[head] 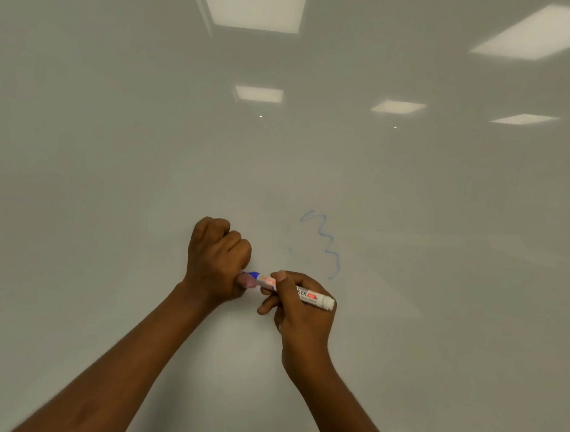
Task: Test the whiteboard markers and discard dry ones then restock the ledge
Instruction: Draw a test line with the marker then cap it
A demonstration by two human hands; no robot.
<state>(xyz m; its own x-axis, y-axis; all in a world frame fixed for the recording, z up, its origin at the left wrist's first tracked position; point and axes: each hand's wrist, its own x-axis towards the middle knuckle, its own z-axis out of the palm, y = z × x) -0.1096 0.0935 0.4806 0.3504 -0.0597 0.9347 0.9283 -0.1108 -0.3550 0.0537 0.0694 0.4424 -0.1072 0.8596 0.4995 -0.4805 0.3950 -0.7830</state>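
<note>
A white marker (308, 294) with red print lies sideways in front of the whiteboard (110, 168). My right hand (298, 305) grips its barrel, white end pointing right. Its blue end (254, 275) sits at my left hand (217, 261), whose fingers are curled into a fist around that end, thumb beside it. Whether the blue part is the cap is unclear. A faint, thin blue squiggle (326, 243) is drawn on the board just above and right of my hands.
The glossy board fills the whole view and reflects several ceiling light panels (252, 2). No ledge, bin or other markers are in view.
</note>
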